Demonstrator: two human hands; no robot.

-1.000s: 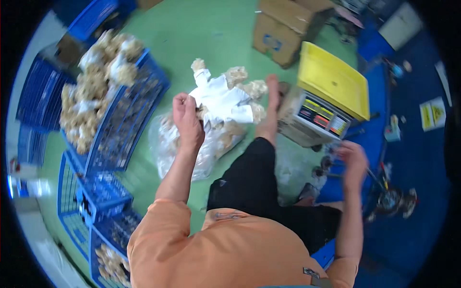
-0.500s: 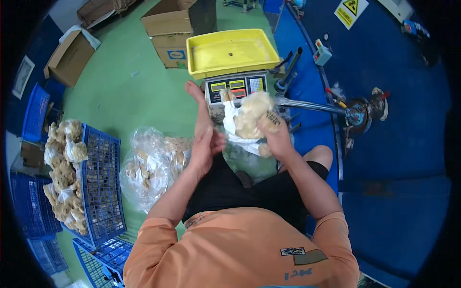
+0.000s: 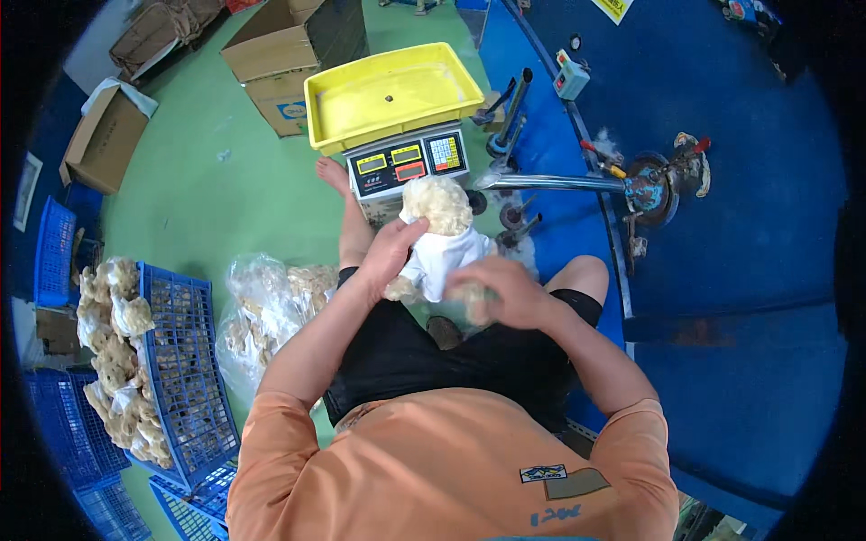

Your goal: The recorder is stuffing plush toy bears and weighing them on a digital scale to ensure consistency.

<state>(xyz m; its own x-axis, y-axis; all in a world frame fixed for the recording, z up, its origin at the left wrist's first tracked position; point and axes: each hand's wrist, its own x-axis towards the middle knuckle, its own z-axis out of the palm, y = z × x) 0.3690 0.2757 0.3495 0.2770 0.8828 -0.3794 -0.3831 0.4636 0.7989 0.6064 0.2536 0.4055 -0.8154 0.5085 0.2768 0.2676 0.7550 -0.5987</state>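
Note:
A cream plush bear (image 3: 439, 206) in a white shirt is held above my lap, in front of the weighing scale. My left hand (image 3: 394, 252) is closed on its left side, with the thumb pressed near the neck of the shirt. At the bear's lower right my right hand (image 3: 507, 290) is smeared by motion. Its fingers lie over the leg and shirt hem, and whether they grip is unclear. The bear's face does not show. Behind it the scale (image 3: 410, 164) carries a yellow tray (image 3: 347, 113) with a small dark bit in it.
A blue crate (image 3: 191, 361) heaped with plush bears (image 3: 115, 361) stands at the left. Beside my left leg lies a clear plastic bag (image 3: 257, 307) with more plush. To the right, a metal tube (image 3: 559, 182) juts from a blue machine (image 3: 722, 234). Cardboard boxes (image 3: 275, 95) stand farther back.
My left hand has come over from the left and taken hold of the bear. The bear has turned upright, and my right hand has moved down to its lower right side. The view has shifted slightly.

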